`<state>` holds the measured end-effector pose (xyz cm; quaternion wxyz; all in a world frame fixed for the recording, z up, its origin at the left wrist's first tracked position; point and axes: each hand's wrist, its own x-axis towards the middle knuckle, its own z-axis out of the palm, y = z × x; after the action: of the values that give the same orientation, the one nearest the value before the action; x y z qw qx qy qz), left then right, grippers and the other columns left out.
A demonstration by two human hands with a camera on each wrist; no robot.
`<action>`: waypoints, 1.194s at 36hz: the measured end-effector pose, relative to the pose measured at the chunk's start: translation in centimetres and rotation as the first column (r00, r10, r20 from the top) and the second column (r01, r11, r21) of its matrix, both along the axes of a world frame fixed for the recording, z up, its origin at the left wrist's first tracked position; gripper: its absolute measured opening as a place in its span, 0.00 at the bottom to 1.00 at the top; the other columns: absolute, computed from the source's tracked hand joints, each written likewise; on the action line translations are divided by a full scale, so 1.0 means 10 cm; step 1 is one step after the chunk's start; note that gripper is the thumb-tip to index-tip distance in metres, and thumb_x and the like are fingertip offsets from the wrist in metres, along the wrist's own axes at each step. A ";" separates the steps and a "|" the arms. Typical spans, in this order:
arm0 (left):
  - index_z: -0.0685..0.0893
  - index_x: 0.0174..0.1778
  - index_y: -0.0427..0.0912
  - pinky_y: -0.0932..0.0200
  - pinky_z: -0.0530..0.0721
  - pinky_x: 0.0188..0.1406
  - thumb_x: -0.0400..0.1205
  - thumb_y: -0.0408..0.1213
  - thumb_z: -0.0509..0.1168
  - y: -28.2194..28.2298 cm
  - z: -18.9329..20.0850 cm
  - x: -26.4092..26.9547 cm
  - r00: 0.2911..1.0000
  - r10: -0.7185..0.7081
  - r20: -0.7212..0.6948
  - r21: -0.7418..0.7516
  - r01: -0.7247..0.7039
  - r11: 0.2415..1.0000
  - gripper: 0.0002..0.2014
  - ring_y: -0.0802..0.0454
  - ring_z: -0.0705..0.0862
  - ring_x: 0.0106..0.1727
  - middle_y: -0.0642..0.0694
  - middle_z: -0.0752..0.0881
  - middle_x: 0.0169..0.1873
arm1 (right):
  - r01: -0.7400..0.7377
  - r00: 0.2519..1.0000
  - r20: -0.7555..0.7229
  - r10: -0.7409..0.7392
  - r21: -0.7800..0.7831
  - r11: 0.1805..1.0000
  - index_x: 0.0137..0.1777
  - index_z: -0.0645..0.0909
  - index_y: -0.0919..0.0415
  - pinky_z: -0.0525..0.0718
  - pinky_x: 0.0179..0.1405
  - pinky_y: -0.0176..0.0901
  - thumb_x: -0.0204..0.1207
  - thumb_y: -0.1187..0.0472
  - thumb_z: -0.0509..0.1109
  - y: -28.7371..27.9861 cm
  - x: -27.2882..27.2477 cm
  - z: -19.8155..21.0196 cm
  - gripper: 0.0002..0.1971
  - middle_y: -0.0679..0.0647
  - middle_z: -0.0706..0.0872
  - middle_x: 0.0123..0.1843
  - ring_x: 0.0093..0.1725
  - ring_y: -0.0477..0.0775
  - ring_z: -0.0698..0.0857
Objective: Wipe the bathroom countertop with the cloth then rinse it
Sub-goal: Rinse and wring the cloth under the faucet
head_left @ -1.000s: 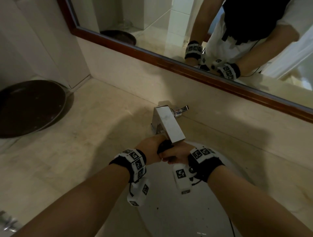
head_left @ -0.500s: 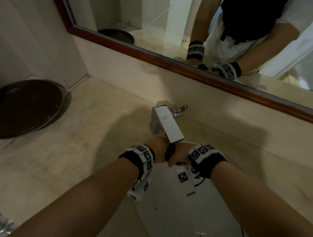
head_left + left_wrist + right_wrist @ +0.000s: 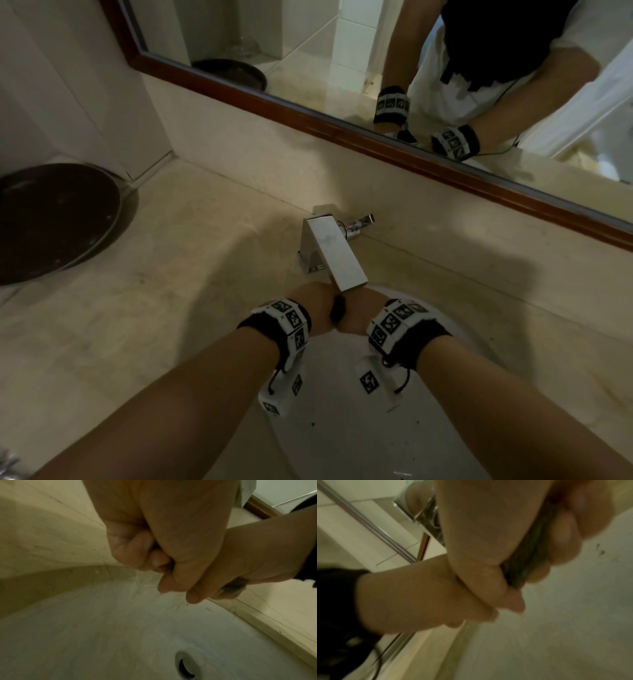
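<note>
Both hands meet just below the spout of the chrome faucet (image 3: 334, 255), over the white sink basin (image 3: 342, 435). My left hand (image 3: 317, 310) and right hand (image 3: 361, 313) press together around a dark cloth (image 3: 337, 310), of which only a small strip shows between them. In the right wrist view my right hand's fingers (image 3: 563, 536) curl round the bunched cloth (image 3: 530, 561). In the left wrist view my left hand (image 3: 137, 547) is a tight fist against the right hand (image 3: 240, 563), with a bit of cloth (image 3: 235, 586) under it. Whether water is running I cannot tell.
The beige stone countertop (image 3: 171, 274) spreads left and right of the basin. A dark round tray (image 3: 51, 222) lies at its far left. A wood-framed mirror (image 3: 308, 113) runs along the back wall. The drain (image 3: 187, 665) sits in the basin below the hands.
The hands have stayed under the spout and closed in on each other. Less of the dark cloth shows between them than a second ago.
</note>
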<state>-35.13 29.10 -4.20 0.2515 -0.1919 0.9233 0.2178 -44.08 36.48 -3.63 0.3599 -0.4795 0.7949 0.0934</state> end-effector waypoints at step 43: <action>0.77 0.63 0.48 0.46 0.85 0.57 0.70 0.38 0.68 -0.04 -0.07 0.25 0.914 0.280 -0.294 0.168 -0.239 0.956 0.23 0.43 0.82 0.57 0.47 0.80 0.59 | 0.810 0.407 0.817 -0.408 -0.115 0.575 0.46 0.85 0.58 0.83 0.61 0.65 0.73 0.72 0.71 0.17 -0.10 0.08 0.08 0.64 0.88 0.50 0.56 0.68 0.86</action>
<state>-32.65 28.66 -4.91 0.0817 -0.2592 0.9017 0.3362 -45.06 38.18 -2.83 0.5079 -0.2086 0.7014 -0.4545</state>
